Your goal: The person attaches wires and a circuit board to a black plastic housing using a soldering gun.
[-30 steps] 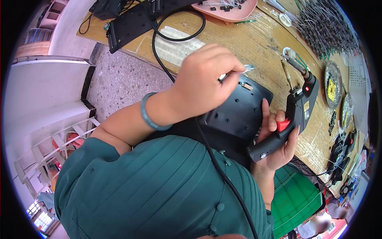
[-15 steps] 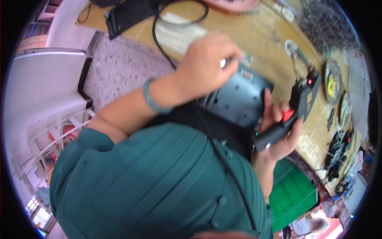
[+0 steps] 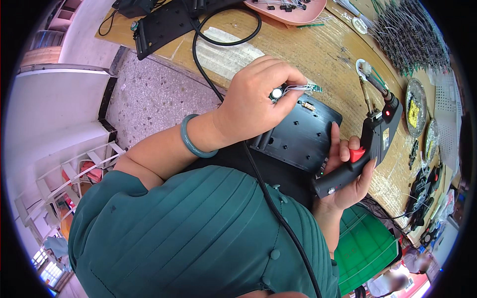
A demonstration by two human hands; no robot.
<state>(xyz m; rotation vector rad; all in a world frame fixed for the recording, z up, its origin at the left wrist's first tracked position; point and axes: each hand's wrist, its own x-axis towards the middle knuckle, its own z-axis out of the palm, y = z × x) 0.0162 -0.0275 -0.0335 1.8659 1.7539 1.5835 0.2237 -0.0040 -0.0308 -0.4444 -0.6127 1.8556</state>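
One soldering gun (image 3: 376, 133), one bangle (image 3: 185, 136)

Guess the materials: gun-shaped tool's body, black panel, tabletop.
Gun-shaped tool: likely moulded plastic, satin black; soft sheen, rounded edges.
Black panel: probably plastic, semi-gloss; moulded-looking pegs, coated metal possible.
Tabletop: wood or laminate, worn; yellow-brown streaks, scuffs.

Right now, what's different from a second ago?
The left hand has turned a little, so more of the green board and the round white face of the thing in its fingers shows. Nothing was picked up or let go. The right hand still holds the black gun, and the black panel is in about the same place.
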